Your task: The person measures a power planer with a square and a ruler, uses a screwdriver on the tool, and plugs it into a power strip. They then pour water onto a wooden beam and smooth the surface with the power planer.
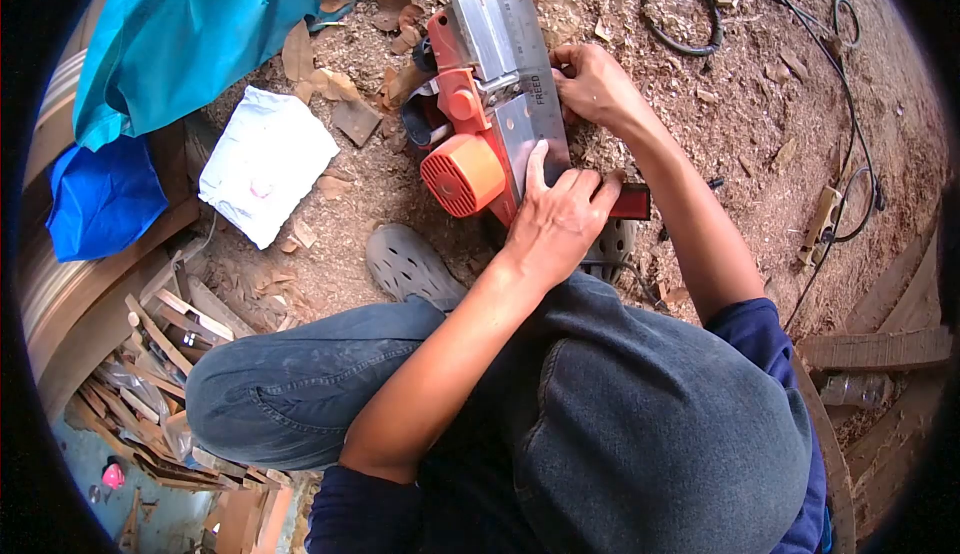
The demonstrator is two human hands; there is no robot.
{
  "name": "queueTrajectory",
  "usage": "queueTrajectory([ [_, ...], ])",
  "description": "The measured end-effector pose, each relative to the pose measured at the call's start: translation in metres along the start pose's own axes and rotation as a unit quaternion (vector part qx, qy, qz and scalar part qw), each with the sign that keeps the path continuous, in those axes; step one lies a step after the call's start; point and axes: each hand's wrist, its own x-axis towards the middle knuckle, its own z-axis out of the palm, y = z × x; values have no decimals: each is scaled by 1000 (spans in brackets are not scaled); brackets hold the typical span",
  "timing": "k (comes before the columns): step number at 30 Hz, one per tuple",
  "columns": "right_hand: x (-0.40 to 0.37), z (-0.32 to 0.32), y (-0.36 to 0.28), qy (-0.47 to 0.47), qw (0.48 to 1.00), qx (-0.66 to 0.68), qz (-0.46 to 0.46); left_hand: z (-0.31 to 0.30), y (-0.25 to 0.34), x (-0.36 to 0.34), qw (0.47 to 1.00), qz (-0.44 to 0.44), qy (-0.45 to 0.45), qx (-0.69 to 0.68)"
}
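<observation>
An orange-red electric planer (463, 176) lies with its flat metal sole (486, 39) turned up toward me. Along the sole's right side runs a steel ruler (522, 24) marked "FREED". My left hand (558, 219) is closed over the ruler's near end, its index finger stretched out along the metal. On the ruler's far side, my right hand (600, 86) has its fingers bent in at the planer's edge, near the gap in the sole. Those fingertips are partly hidden, and I cannot tell what they pinch. A dark red, black-edged piece (632, 202) sticks out beside my left hand.
Wood shavings and dry leaves cover the ground (740, 119). A black cable (850, 104) loops at the right. To the left are a white packet (268, 166), teal cloth (200, 34), a blue bag (105, 199) and wood scraps (150, 394). A grey clog (408, 262) is near the planer.
</observation>
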Motion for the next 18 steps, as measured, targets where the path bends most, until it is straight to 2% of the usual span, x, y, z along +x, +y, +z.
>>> queueTrajectory([
  [2, 1, 2, 1, 5, 1000, 11, -7, 2, 1, 1, 999, 6, 47, -4],
  [11, -5, -1, -2, 0, 999, 53, 5, 4, 5, -1, 999, 1, 53, -4],
  [18, -5, -2, 2, -11, 999, 31, -7, 6, 7, -3, 999, 0, 47, 10],
])
